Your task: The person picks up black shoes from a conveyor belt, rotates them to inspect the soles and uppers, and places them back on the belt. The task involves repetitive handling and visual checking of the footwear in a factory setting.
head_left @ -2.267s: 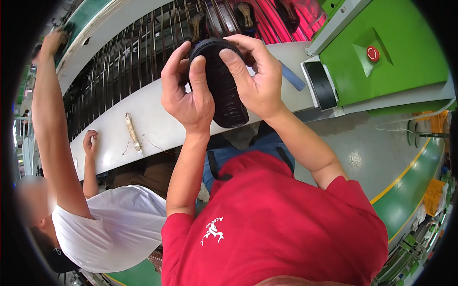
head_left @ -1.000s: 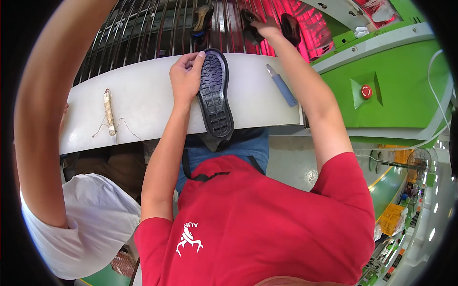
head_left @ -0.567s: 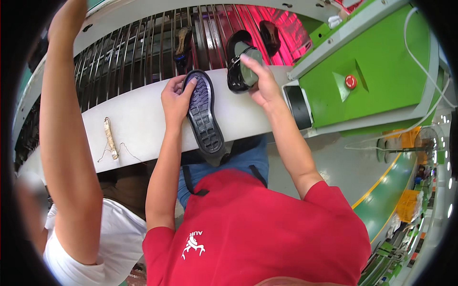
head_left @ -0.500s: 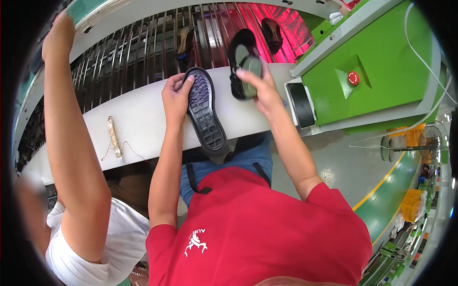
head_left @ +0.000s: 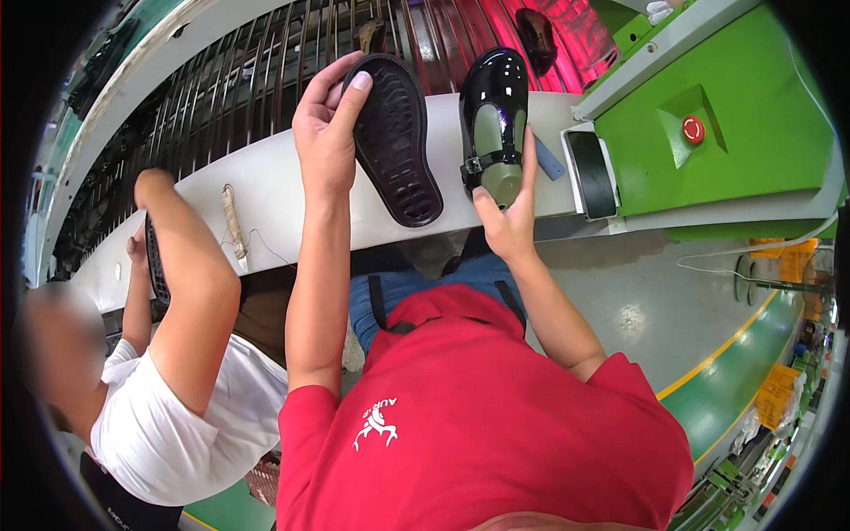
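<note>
Left hand point(head_left: 329, 133) pinches the black shoe outsole point(head_left: 398, 146) near one end, thumb on its face, while right hand point(head_left: 512, 219) grips the heel of the glossy black strapped shoe point(head_left: 496, 80) on its green last point(head_left: 503, 183), both over the white counter point(head_left: 288, 181). Outsole is probably light, bendy rubber, best held by its rim; shoe likely stiff, heavier, slick and scuffable, so heel hold suits. One second ago, right hand is at the rollers point(head_left: 266, 84); now the shoe is beside the outsole.
</note>
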{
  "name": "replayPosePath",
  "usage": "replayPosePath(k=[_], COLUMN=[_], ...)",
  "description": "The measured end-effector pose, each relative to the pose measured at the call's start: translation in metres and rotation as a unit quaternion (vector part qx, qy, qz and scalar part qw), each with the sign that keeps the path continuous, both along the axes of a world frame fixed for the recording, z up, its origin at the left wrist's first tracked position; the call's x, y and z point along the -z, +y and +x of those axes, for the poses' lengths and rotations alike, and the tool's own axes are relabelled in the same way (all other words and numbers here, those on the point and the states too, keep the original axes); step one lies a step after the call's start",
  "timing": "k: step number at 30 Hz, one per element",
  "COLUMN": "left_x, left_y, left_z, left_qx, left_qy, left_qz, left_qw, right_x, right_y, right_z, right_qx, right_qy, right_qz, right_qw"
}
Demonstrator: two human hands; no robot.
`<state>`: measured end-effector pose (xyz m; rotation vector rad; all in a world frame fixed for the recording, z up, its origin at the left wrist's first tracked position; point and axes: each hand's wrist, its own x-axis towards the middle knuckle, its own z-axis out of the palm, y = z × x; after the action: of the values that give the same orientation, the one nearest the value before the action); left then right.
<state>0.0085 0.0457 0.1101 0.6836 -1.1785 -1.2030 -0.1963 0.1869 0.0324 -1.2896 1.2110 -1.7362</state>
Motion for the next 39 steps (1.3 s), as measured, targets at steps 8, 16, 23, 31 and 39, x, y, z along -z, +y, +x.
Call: replayPosePath(k=[8, 16, 23, 31, 39], left_x=[-0.011, -0.022, -0.029, -0.029, -0.030], left_y=[0.011, 0.034, 0.052, 0.055, 0.058], left_z=[0.012, 0.011, 0.009, 0.006, 0.008], left_qx=[0.060, 0.105, 0.039, 0.016, 0.011], left_qy=[0.033, 0.049, -0.050, -0.061, -0.064], left_qz=[0.032, -0.046, -0.106, -0.123, -0.115], left_qw=[0.997, 0.992, 0.992, 0.990, 0.991], right_x=[-0.004, -0.022, -0.020, -0.018, -0.015], right_y=[0.016, 0.042, 0.049, 0.049, 0.050], right_z=[0.020, 0.057, 0.064, 0.063, 0.065], right_qx=[0.001, -0.073, -0.086, -0.086, -0.087], right_qy=[-0.006, 0.035, 0.043, 0.049, 0.038], right_qz=[-0.066, -0.101, -0.086, -0.083, -0.078], right_qw=[0.998, 0.992, 0.992, 0.992, 0.992])
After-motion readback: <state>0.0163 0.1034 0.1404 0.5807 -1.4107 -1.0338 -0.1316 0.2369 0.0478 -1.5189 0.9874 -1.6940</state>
